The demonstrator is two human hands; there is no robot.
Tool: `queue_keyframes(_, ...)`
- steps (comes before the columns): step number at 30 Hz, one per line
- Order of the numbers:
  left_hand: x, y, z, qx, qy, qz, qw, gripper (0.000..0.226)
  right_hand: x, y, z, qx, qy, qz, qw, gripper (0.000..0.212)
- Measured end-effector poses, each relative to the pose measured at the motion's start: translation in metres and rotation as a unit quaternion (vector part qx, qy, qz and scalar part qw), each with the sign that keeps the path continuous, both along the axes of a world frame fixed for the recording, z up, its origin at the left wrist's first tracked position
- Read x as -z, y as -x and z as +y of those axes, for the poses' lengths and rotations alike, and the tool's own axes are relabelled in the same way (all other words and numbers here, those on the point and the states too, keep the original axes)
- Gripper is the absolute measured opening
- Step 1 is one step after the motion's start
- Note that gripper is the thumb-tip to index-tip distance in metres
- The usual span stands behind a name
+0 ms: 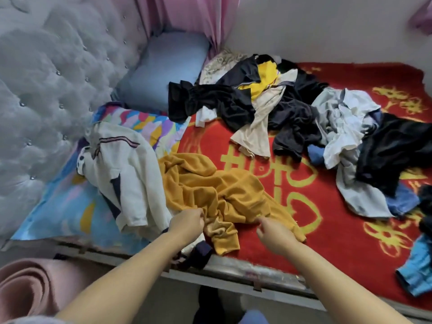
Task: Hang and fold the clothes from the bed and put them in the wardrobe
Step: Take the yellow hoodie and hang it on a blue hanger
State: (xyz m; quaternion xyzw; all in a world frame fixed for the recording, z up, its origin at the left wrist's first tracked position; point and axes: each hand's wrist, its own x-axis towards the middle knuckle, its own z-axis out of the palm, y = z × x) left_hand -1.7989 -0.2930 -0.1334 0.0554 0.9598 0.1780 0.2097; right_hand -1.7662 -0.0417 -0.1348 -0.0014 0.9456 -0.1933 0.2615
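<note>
Two hands on one garment, near bed edge.
Left hand (pixel 187 220) and right hand (pixel 273 232) each pinch the near hem of the mustard top (pixel 210 183), both about equally close. Top lies crumpled on red blanket (pixel 327 242), long axis running away and leftward from hands twd white jacket (pixel 121 174). Beyond: mixed clothes pile (pixel 268 101), blue pillow (pixel 161 69). Wardrobe not seen.

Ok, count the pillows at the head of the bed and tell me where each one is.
2. A plain blue pillow sits in the far corner by the pink curtain; a multicoloured patterned pillow lies nearer, along the tufted headboard, partly under a white garment. More may be hidden under clothes.
</note>
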Motion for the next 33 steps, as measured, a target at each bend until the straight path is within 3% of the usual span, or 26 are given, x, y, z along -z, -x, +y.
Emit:
queue_keyframes(6,0.071,0.092,-0.018,-0.061,0.033,0.031,0.997,0.045,0.066,0.128,-0.040,-0.021,0.038,0.031,0.999,0.033)
queue_keyframes(11,0.149,0.158,-0.049,-0.199,0.103,0.018,0.974,0.075,0.138,0.226,-0.107,-0.056,0.088,0.102,0.989,0.066)
queue_keyframes(16,0.221,0.177,-0.050,-0.297,0.128,0.016,0.946,0.104,0.216,0.270,-0.145,-0.059,0.037,0.052,0.996,0.090)
queue_keyframes(18,0.242,0.174,-0.046,-0.315,0.113,0.018,0.942,0.098,0.243,0.267,-0.142,-0.047,0.027,0.031,0.998,0.087)
queue_keyframes(24,0.251,0.165,-0.036,-0.340,0.000,0.091,0.936,0.051,0.260,0.257,-0.135,-0.048,0.049,0.125,0.990,0.045)
queue_keyframes(27,0.225,0.171,-0.056,-0.408,-0.067,0.056,0.909,0.046,0.230,0.275,-0.131,0.074,0.167,0.079,0.980,0.031)
queue_keyframes(30,0.183,0.180,-0.072,-0.482,-0.092,0.047,0.870,0.041,0.183,0.291,-0.121,0.214,0.292,0.029,0.932,0.026)
queue_keyframes(33,0.129,0.181,-0.060,-0.509,-0.176,0.088,0.838,0.034,0.125,0.290,-0.118,0.262,0.367,0.053,0.891,0.028)
